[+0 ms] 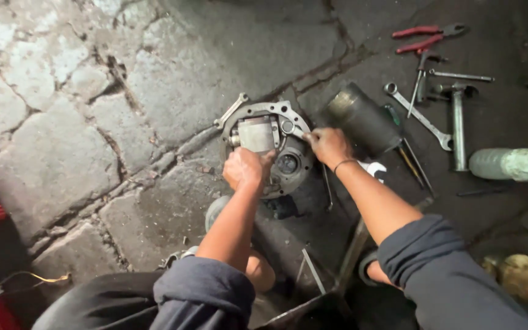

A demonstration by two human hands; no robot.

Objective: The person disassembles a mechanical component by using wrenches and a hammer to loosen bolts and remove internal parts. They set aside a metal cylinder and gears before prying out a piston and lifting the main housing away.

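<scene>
Red-handled pliers (426, 38), loose spanners (420, 115), a dark cylinder (365, 119) and a pale green pipe (511, 164) lie on the cracked stone floor (62, 122).

Your sleeves (206, 287) are dark blue-grey, and the round housing (270, 146) is dull grey metal. The pliers (426, 36) have red handles; the cracked floor (62, 122) is pale grey stone.

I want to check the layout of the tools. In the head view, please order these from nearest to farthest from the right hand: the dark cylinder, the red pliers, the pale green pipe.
From the right hand:
1. Dark cylinder, just right of it.
2. Pale green pipe, at the right edge.
3. Red pliers, at the top right.
</scene>
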